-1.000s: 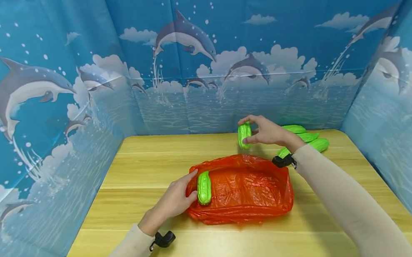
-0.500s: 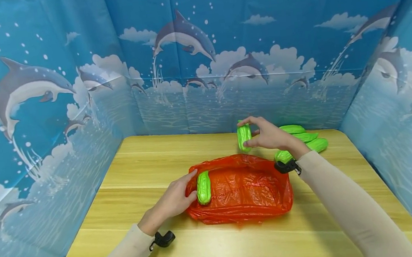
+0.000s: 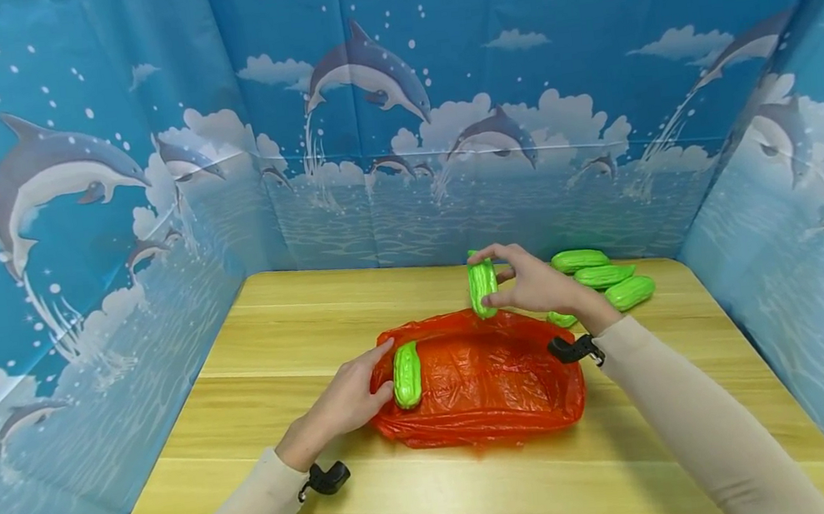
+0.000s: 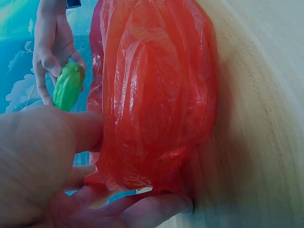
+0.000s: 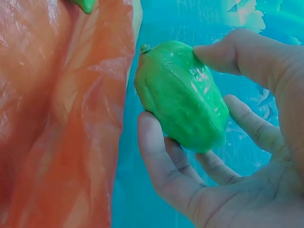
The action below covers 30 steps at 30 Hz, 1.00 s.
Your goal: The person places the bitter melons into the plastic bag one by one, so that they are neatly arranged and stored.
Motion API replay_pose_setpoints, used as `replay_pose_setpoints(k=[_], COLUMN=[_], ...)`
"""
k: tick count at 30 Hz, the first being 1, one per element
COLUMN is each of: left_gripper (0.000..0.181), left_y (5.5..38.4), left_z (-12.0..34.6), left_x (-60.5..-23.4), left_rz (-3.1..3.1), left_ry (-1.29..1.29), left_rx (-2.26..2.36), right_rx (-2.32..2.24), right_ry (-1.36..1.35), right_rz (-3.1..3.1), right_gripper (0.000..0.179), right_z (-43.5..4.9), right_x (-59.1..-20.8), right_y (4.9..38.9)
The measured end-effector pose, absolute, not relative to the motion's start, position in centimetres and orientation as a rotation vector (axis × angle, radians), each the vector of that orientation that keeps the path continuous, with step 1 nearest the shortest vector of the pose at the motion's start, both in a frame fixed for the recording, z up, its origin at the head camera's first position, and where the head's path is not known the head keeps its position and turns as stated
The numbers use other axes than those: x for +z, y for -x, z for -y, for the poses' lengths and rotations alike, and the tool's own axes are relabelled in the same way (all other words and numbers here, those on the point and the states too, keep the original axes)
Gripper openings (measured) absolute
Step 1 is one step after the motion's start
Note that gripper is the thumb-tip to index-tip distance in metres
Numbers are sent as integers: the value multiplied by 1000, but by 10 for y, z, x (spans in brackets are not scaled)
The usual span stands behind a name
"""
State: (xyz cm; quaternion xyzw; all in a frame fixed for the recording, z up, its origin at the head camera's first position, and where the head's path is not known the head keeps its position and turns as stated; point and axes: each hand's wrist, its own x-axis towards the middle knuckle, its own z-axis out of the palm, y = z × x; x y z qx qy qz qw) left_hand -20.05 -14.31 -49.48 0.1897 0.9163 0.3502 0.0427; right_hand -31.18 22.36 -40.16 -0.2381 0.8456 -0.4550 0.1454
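Note:
An orange-red plastic bag (image 3: 485,375) lies spread with its mouth facing up on the table. One glossy green bitter melon (image 3: 407,375) rests inside its left end. My left hand (image 3: 343,394) holds the bag's left side, thumb and fingers apart along the rim; in the left wrist view some fingers pass beneath the red film. Above the bag's back rim, my right hand (image 3: 535,277) pinches another bitter melon (image 3: 483,287) upright between thumb and fingers. The right wrist view shows this bitter melon (image 5: 183,95) with its short stem end, beside the bag's edge.
Several more bitter melons (image 3: 605,275) lie at the table's back right, partly behind my right wrist. The wooden table (image 3: 423,507) reaches back to a blue dolphin-print curtain (image 3: 406,199), which also stands on both sides. White floor tiles show at the lower right.
My right hand has moved slightly left and toward me with its bitter melon, from behind the bag to over the back rim. My left hand stays put on the bag.

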Motion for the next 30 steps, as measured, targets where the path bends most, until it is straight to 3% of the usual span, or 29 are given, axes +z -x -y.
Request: replay_pose_setpoints(k=[30], left_gripper=[75], left_y=[201], left_z=[143], left_x=[-494], left_rz=[-2793], left_ry=[-573], left_rx=[1076], right_rx=[-1180], right_ry=[776], right_rz=[-2550], right_gripper=[67], right_z=[-213], right_x=[-411], right_y=[282])
